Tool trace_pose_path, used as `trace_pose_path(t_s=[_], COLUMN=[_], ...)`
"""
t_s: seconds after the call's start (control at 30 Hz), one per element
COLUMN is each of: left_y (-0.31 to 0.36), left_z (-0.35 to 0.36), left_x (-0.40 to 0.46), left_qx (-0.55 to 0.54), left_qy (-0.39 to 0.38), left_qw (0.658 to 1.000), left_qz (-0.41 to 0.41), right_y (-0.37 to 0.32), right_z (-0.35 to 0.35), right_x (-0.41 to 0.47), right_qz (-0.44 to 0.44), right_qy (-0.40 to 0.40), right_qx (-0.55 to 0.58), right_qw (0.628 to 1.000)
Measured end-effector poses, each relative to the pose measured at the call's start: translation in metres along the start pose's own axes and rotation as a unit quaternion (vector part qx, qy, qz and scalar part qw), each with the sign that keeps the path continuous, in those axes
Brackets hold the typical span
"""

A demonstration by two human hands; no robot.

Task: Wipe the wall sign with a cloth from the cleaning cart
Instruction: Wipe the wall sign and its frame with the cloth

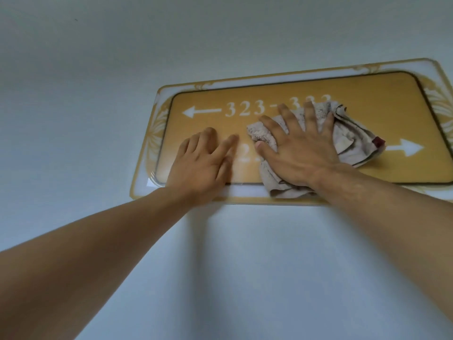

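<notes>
- Both bare forearms reach up from the lower corners toward the wall sign, which is fixed to the pale wall.
- Left hand rests on the sign's lower left part, fingers loosely bent and grasping nothing, fingertips touching the gold panel.
- Right hand lies flat with fingers spread and straight, pressing the cloth against the middle of the sign.
- Crumpled and beige-grey with a dark edge and a small dark red tag, the cloth covers part of the numbers and hangs just over the sign's lower border.
- White "323" and 2 white arrows show on the panel, 1 pointing left, 1 pointing right.
</notes>
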State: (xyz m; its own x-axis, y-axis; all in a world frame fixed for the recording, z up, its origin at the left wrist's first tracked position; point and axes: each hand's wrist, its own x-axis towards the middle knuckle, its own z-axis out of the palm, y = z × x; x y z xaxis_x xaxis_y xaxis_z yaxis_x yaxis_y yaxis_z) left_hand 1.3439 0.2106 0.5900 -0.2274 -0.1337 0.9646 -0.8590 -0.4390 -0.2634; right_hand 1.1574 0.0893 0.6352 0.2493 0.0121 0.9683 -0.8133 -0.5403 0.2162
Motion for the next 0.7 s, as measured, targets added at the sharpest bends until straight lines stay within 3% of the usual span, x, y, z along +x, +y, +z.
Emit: trace_pose_path(t_s=[0.1,0.23,0.7], left_y=[-0.020,-0.035,-0.075], left_z=[0.002,0.011,0.017], left_x=[0.030,0.049,0.094], left_qx=[-0.037,-0.082,-0.106], left_qy=[0.005,0.032,0.066], left_qw=[0.997,0.991,0.992], left_qz=[-0.073,-0.098,-0.032], right_y=[-0.008,-0.016,-0.035], right_z=[0.000,-0.001,-0.014], right_x=[0.031,0.073,0.168], right_qz=[0.018,0.031,0.095], right_qy=[0.021,0.035,0.043], right_qx=[0.006,0.005,0.036], right_qw=[1.000,0.999,0.994])
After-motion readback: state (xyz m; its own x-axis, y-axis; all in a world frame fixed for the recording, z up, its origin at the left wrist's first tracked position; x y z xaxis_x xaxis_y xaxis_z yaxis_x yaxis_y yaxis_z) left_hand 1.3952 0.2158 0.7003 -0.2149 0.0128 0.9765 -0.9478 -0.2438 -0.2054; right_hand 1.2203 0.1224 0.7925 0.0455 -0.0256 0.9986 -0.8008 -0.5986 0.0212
